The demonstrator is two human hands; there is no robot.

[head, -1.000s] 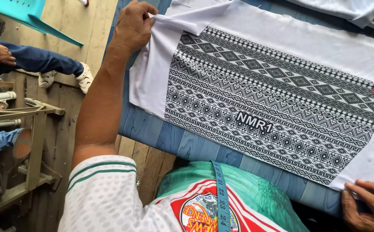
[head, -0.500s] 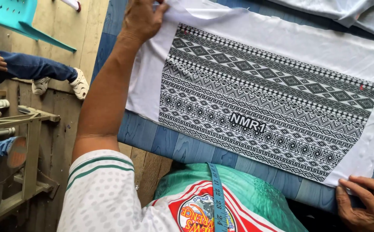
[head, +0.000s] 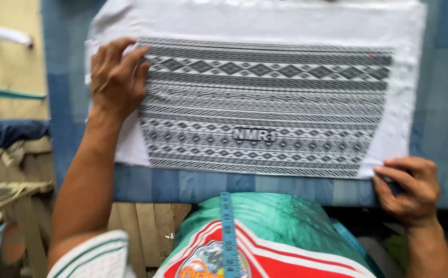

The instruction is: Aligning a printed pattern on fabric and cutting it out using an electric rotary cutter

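Illumination is even, diffuse daylight; no single source is identifiable. Exposure is bright overall, and the white cloth panel with black geometric print approaches overexposure along its upper margin, with weave detail lost there. No hard glare spots. Shadows are soft: a faint one lies under the left hand, a deeper one below the edge of the blue cloth-covered bench. Motion blur affects the whole frame; print lines smear horizontally. The right hand and the left margin are softest. Edge distortion cannot be judged.
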